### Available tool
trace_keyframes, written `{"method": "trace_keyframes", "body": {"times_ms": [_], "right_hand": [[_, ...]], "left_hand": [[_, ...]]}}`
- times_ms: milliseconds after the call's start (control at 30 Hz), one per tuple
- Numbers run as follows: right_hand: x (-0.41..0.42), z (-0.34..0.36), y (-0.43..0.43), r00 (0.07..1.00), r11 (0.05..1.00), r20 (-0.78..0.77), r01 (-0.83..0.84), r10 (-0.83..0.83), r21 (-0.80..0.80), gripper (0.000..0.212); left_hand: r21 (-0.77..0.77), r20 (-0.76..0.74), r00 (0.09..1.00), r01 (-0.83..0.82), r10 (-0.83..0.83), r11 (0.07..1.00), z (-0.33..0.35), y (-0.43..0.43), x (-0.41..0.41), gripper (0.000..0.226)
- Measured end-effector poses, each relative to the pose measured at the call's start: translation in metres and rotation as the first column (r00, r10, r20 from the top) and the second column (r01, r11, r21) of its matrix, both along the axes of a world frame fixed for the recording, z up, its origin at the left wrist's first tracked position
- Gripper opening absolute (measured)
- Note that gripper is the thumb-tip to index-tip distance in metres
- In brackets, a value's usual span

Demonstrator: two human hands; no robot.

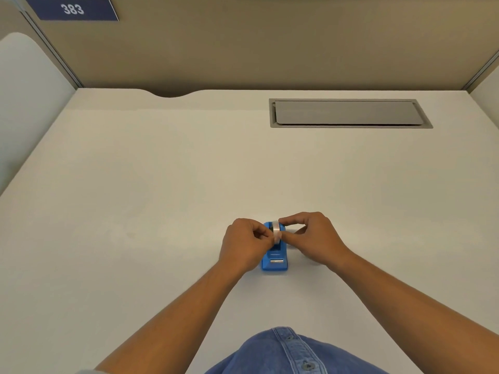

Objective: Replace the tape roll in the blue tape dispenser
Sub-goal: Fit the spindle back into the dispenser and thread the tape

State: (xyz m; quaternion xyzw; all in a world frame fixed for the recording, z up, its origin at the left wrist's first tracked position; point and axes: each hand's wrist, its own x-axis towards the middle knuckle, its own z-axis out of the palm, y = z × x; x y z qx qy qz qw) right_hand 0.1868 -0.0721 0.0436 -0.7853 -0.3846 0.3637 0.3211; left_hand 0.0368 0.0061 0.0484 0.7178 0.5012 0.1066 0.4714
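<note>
A small blue tape dispenser (275, 261) stands on the white desk (162, 211), its metal cutter end facing me. A clear tape roll (276, 231) sits upright in the dispenser's top slot. My left hand (244, 245) pinches the roll from the left side with thumb and fingertips. My right hand (314, 236) pinches it from the right, index finger curled over the roll's top. Both hands hide the sides of the roll and the dispenser's hub.
A grey cable hatch (348, 113) is set into the desk at the back right. Tan partition walls (270, 44) enclose the desk, with a blue "383" sign (71, 8) at top left. My denim shirt (283, 352) shows at the bottom edge.
</note>
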Motion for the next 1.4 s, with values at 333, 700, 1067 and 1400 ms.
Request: {"method": "trace_keyframes", "body": {"times_ms": [333, 700, 1067, 1400], "right_hand": [[-0.003, -0.001, -0.001, 0.999, 1.000, 0.036, -0.007, 0.008, -0.008, 0.043], [-0.006, -0.004, -0.001, 0.995, 0.996, 0.058, -0.088, 0.086, 0.029, 0.044], [-0.010, -0.005, -0.002, 0.979, 0.993, 0.178, -0.112, 0.102, 0.046, 0.038], [-0.011, -0.003, -0.004, 0.974, 0.989, 0.187, -0.137, 0.125, 0.052, 0.043]], "left_hand": [[-0.026, 0.016, 1.000, -0.023, 0.023, 0.999, 0.003, 0.000, 0.000, 0.009], [-0.047, -0.034, 0.999, 0.024, -0.026, 0.999, 0.004, 0.002, -0.004, 0.008], [0.017, -0.012, 0.998, 0.055, -0.055, 0.998, 0.007, 0.008, -0.006, 0.031], [0.229, -0.216, 0.958, 0.240, -0.191, 0.944, 0.005, 0.007, -0.009, 0.035]]}}
